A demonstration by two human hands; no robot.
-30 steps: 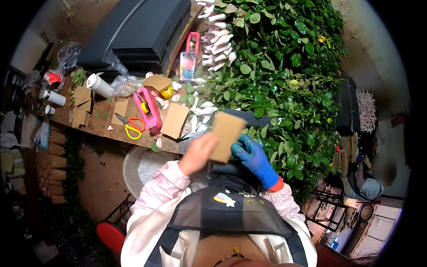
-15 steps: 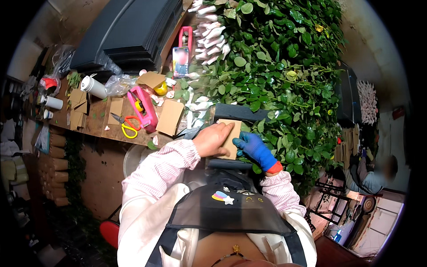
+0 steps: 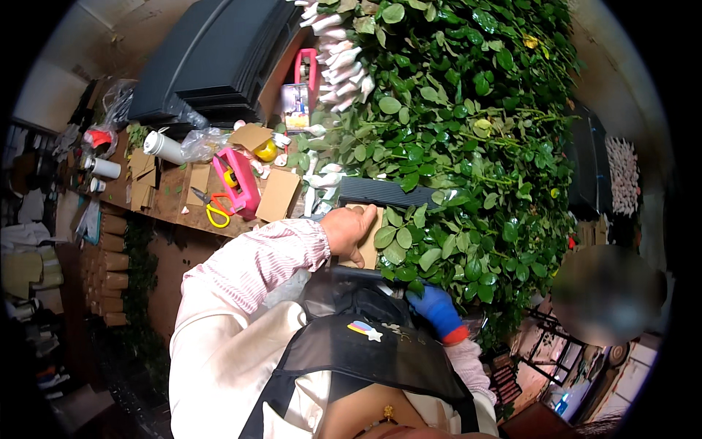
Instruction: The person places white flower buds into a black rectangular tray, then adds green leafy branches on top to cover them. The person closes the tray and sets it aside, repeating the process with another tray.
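My bare left hand (image 3: 349, 233) presses on a tan cardboard piece (image 3: 368, 252), fingers along its top and thumb near its lower end. Leafy green stems (image 3: 439, 227) overlap the cardboard's right side. Behind it lies a black ribbed strip (image 3: 391, 192), and a dark edge runs in front. My right hand (image 3: 436, 311), in a blue glove with a red cuff, is low at the front edge of the foliage. Leaves and shadow hide its fingertips, so what they touch cannot be seen.
To the left are a pink tape dispenser (image 3: 238, 186), scissors with red and yellow handles (image 3: 212, 208), loose cardboard (image 3: 278, 194) and a white tumbler (image 3: 164, 147). Black sheets (image 3: 227, 66) are stacked behind, beside wrapped white-pink bundles (image 3: 340, 66). Another person (image 3: 607, 293) is at the right.
My right hand has left the cardboard and moved down and right to the foliage's front edge. Leaves now lie over the cardboard's right side. My left hand stays on it.
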